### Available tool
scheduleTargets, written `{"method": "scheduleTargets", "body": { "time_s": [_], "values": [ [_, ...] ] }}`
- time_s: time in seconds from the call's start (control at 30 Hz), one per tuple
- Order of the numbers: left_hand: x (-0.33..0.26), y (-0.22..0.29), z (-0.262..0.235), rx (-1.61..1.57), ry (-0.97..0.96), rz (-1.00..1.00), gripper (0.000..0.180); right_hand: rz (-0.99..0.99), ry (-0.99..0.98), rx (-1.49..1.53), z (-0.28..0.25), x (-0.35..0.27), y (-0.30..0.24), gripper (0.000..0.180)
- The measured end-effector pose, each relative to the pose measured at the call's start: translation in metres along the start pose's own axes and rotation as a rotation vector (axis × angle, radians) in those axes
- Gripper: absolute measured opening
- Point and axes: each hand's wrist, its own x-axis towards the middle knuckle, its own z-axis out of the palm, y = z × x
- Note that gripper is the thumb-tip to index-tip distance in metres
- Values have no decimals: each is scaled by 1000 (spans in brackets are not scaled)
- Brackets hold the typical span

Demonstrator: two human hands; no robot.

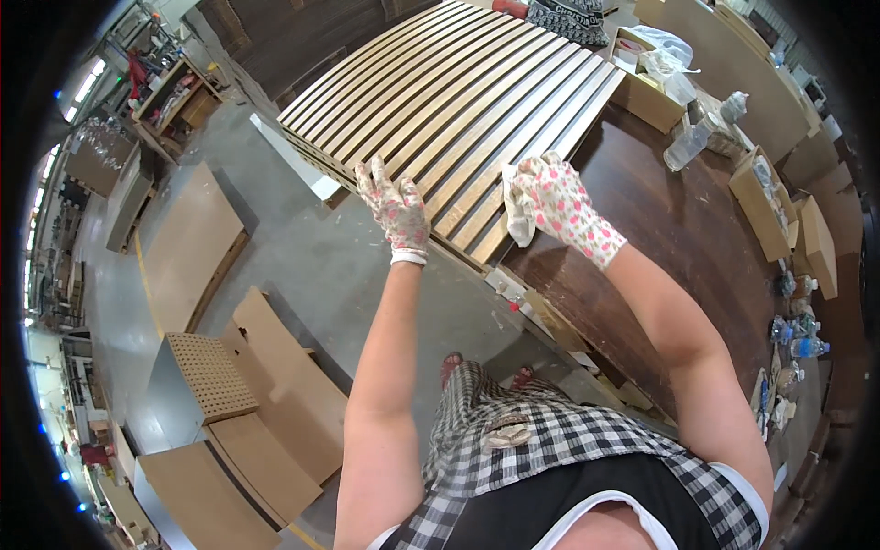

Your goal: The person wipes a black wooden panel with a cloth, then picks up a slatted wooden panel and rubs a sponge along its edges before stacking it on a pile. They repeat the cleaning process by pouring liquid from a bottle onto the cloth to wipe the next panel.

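Pale wooden slats point(458, 101) lie stacked in rows.

Long pale wooden slats point(463, 110) lie side by side (stacked in layers) on the dark table, a white cloth point(515, 206) on them.

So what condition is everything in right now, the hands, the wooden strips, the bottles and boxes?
left hand: gloved, flat on the slats' near ends
right hand: gloved, gripping a white cloth
wooden slats: stacked side by side, lying flat on the dark table
plastic bottles: lying on their sides
cardboard box: open, packed with white bags
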Motion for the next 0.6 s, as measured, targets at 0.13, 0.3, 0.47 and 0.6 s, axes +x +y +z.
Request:
{"method": "scheduleTargets", "body": {
  "time_s": [0.13,0.3,0.47,0.6],
  "values": [
    [-2,9,4,-28,-4,-13,54,-46,-207,-57,1,-8,-40,22],
    [-2,18,3,-53,-31,-30,52,-84,-361,721,2,-32,-121,17],
    [-1,12,-2,-24,-21,1,50,142,249,780,-39,-11,-54,23],
    [1,11,-3,-54,-22,24,49,378,-50,-22,-21,4,-33,18]
  ]
}}
